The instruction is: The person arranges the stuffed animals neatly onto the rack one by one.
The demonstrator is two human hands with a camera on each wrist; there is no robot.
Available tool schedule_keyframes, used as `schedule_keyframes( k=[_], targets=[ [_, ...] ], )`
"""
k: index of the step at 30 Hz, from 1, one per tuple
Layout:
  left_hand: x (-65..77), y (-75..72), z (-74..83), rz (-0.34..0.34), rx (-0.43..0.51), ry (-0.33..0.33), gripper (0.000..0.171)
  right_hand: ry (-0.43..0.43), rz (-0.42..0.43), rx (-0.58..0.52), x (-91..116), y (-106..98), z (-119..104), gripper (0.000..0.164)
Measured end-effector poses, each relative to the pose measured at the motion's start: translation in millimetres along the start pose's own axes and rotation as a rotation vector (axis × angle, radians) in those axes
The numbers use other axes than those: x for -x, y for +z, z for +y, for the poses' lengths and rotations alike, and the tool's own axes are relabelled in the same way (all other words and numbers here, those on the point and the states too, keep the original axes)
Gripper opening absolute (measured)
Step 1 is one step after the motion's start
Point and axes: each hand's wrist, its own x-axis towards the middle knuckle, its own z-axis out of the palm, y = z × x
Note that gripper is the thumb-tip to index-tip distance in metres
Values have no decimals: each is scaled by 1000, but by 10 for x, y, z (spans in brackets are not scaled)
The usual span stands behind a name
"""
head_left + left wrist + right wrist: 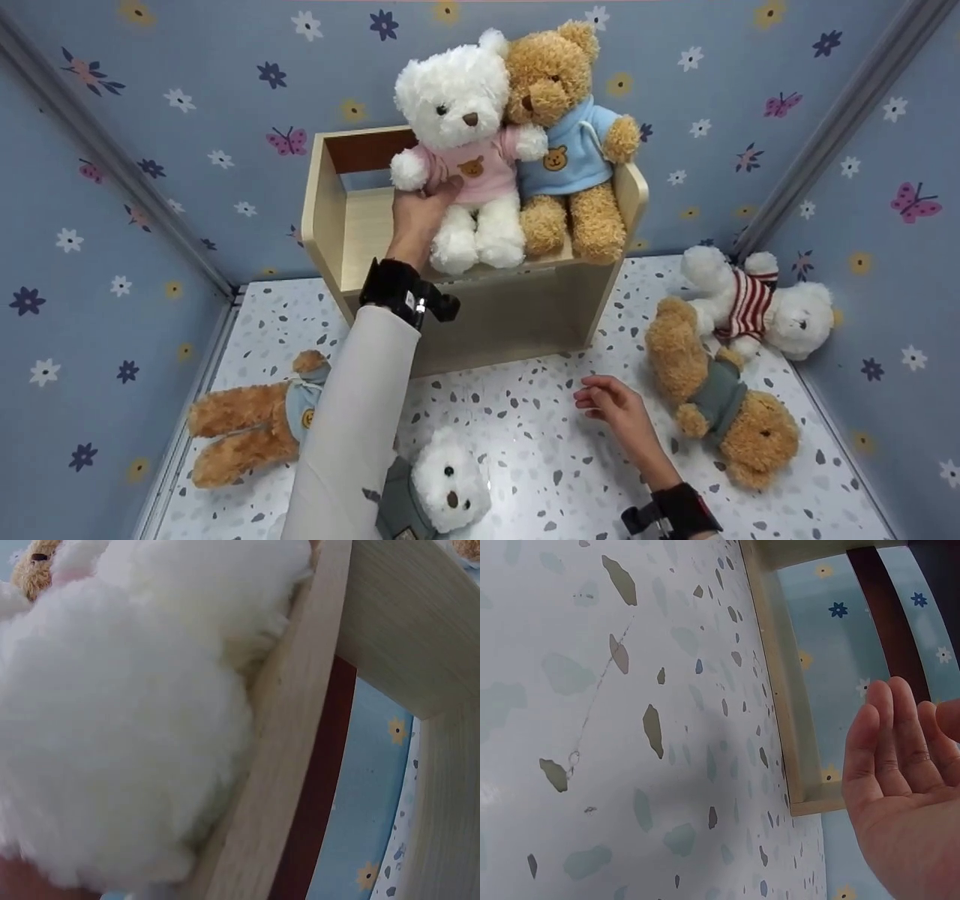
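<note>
Upper centre of the frame, your left hand [420, 221] grips the pink-shirted bear [474, 154] by its side, thumb across its front, up on the bench [367, 232] against the brown bear [574, 150]; your right hand [619, 414], lower right of centre, fingers relaxed, holds nothing over the floor [540, 472]

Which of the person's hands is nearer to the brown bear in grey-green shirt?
Right. The right hand is just left of that brown bear in the head view, not touching it. The left hand is farther away, at the wooden bench, gripping the white bear in pink.
</note>
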Motion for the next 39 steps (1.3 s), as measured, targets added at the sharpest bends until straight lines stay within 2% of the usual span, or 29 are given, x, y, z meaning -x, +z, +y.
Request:
schedule_keyframes(
  k=[4, 9, 13, 18, 21, 24, 28, 35, 39],
  targets=[
    [40, -28, -7, -40, -39, -18, 61, 13, -3, 4, 2, -4, -18, 30],
    [180, -77, -2, -78, -135, -10, 58, 23, -12, 0, 20, -8, -29, 31],
    [289, -88, -16, -77, -236, -2, 69, 17, 0, -2, 24, -24, 4, 30],
    [358, -55, -78, -94, -228, 41, 80, 0, -12, -15, 29, -20, 44, 30],
    [348, -29, -103, -67, -225, 47, 77, -7, -29, -25, 26, -7, 59, 33],
    [320, -10, -103, -15, -232, 29, 70, -16, -36, -29, 17, 6, 66, 35],
    [274, 38, -85, 17, -229, -3, 67, -19, -34, -31, 20, 10, 69, 36],
    [222, 86, -64, 85, -282, 10, 65, -13, -45, -20, 28, 14, 65, 37],
    [208, 98, -62, 83, -289, 9, 65, -11, -37, -10, 19, 9, 61, 35]
  ],
)
